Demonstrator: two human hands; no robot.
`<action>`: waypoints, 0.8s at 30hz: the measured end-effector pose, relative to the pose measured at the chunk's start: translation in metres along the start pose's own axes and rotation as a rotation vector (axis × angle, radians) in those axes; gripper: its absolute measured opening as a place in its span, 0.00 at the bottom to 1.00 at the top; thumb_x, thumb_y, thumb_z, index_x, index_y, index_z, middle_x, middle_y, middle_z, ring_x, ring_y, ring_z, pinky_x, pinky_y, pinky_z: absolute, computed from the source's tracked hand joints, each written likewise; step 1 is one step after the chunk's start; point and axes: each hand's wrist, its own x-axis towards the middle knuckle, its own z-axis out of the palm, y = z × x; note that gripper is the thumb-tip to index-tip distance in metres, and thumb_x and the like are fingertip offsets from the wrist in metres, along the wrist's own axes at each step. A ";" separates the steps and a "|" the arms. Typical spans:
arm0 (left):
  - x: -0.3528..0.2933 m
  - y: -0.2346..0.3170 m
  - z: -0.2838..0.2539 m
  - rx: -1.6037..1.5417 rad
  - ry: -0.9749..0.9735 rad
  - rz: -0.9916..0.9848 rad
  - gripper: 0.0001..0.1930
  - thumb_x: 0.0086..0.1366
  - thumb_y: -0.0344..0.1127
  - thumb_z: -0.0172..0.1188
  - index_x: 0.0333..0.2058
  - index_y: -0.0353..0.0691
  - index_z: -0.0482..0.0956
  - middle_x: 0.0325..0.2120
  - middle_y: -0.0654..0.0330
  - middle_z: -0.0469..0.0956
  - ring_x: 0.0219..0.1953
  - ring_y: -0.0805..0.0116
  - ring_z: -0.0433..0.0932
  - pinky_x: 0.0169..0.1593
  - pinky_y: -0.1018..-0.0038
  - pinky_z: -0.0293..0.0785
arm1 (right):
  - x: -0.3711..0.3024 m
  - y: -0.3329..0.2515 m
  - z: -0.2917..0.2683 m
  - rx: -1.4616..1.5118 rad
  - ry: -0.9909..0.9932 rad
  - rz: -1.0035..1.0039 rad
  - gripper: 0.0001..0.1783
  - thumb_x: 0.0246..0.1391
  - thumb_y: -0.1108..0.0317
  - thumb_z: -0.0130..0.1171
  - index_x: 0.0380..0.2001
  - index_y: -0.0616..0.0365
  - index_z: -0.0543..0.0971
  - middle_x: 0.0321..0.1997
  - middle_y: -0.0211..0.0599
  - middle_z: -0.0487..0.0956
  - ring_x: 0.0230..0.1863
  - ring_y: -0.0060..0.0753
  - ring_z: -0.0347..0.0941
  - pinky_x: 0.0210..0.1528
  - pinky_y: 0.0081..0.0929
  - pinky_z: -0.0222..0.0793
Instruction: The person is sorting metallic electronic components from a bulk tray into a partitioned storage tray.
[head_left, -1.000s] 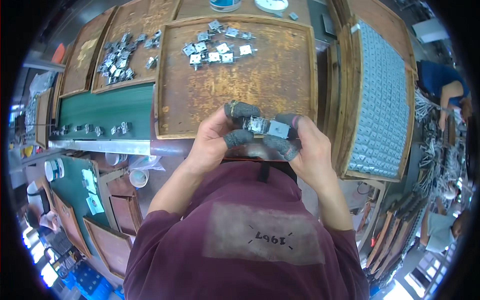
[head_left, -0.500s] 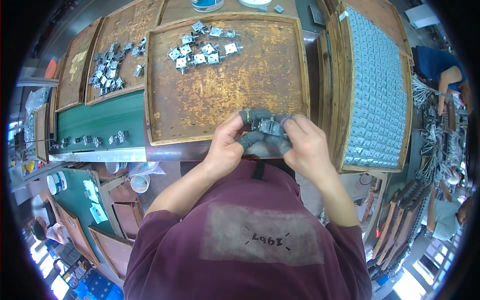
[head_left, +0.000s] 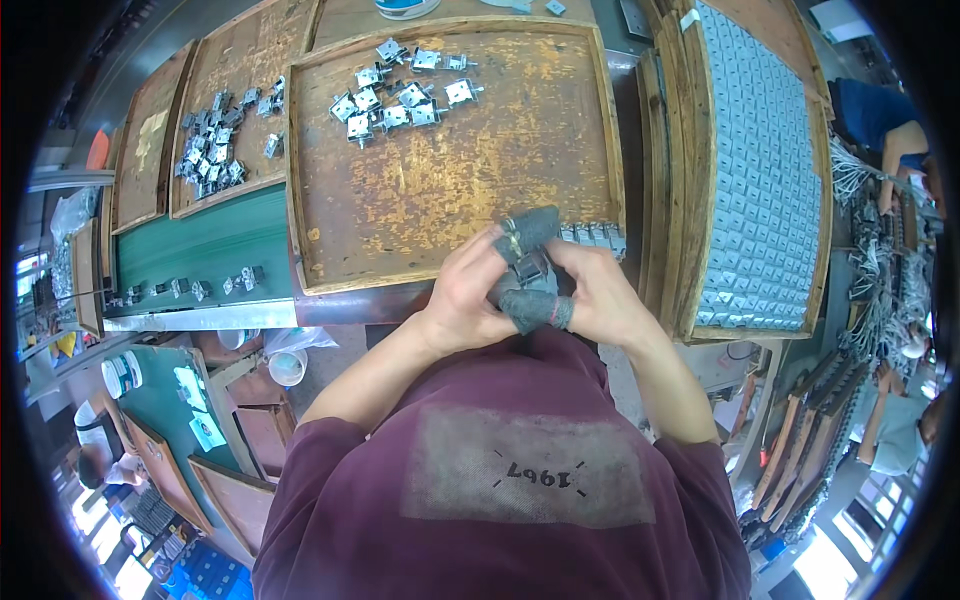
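Over the front edge of a wooden tray [head_left: 450, 200], both hands close round one small box-shaped metal part [head_left: 534, 270]. My left hand [head_left: 465, 295] grips it from the left, thumb and fingers in grey cloth finger covers. From the right, my right hand [head_left: 597, 290] holds it too, also with covered fingertips, which hide much of the part. Just beyond the right hand, a short row of similar metal parts [head_left: 598, 236] lines the tray's front right corner. A loose cluster of metal parts with short pins [head_left: 397, 115] lies toward the tray's far left.
More metal parts [head_left: 212, 150] are heaped in another tray at left. A green conveyor belt [head_left: 200, 240] carries several parts. To the right, a deep wooden tray [head_left: 762, 180] is filled with rows of silvery pieces. Another person [head_left: 885, 120] is at the far right.
The held part has turned and tilted between my fingers, and my right hand has wrapped closer round it. The parts at the tray's front right corner have come into sight.
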 end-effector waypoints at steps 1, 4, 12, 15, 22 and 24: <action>0.000 0.001 -0.001 -0.005 -0.004 -0.003 0.36 0.46 0.34 0.73 0.56 0.34 0.73 0.48 0.46 0.77 0.47 0.48 0.79 0.50 0.61 0.75 | -0.001 -0.001 0.000 -0.105 0.023 -0.026 0.27 0.44 0.48 0.70 0.34 0.65 0.79 0.27 0.51 0.80 0.30 0.50 0.80 0.33 0.36 0.73; -0.002 0.001 -0.005 0.029 -0.012 0.062 0.36 0.46 0.35 0.72 0.56 0.35 0.74 0.50 0.45 0.77 0.44 0.49 0.80 0.48 0.62 0.76 | -0.001 -0.006 0.005 -0.124 0.017 0.041 0.26 0.43 0.48 0.70 0.33 0.62 0.80 0.26 0.50 0.80 0.30 0.49 0.80 0.31 0.35 0.73; -0.023 -0.030 -0.025 0.188 -0.070 -0.115 0.33 0.48 0.31 0.69 0.56 0.39 0.74 0.54 0.47 0.73 0.53 0.50 0.74 0.54 0.63 0.72 | 0.027 0.013 0.001 -0.036 -0.122 0.213 0.29 0.46 0.46 0.68 0.38 0.63 0.80 0.34 0.50 0.81 0.38 0.52 0.79 0.43 0.43 0.74; -0.037 -0.050 -0.028 0.229 0.002 -0.344 0.33 0.50 0.28 0.69 0.58 0.40 0.73 0.48 0.51 0.69 0.54 0.55 0.70 0.56 0.66 0.68 | 0.033 0.036 -0.008 -0.681 0.163 0.098 0.28 0.43 0.53 0.69 0.43 0.63 0.79 0.46 0.48 0.76 0.51 0.50 0.69 0.56 0.39 0.66; -0.026 -0.078 -0.022 0.077 -0.255 -0.729 0.23 0.48 0.16 0.56 0.46 0.33 0.73 0.44 0.52 0.65 0.42 0.60 0.73 0.43 0.70 0.74 | 0.052 0.054 0.020 -0.834 -0.109 0.022 0.27 0.36 0.67 0.64 0.45 0.60 0.80 0.49 0.48 0.72 0.56 0.52 0.63 0.60 0.45 0.60; -0.027 -0.090 -0.013 -0.084 -0.271 -0.705 0.23 0.47 0.14 0.51 0.45 0.30 0.72 0.44 0.52 0.66 0.43 0.59 0.73 0.45 0.70 0.75 | 0.058 0.052 0.020 -0.837 -0.133 0.026 0.27 0.35 0.69 0.63 0.45 0.59 0.80 0.49 0.47 0.72 0.55 0.51 0.63 0.60 0.45 0.60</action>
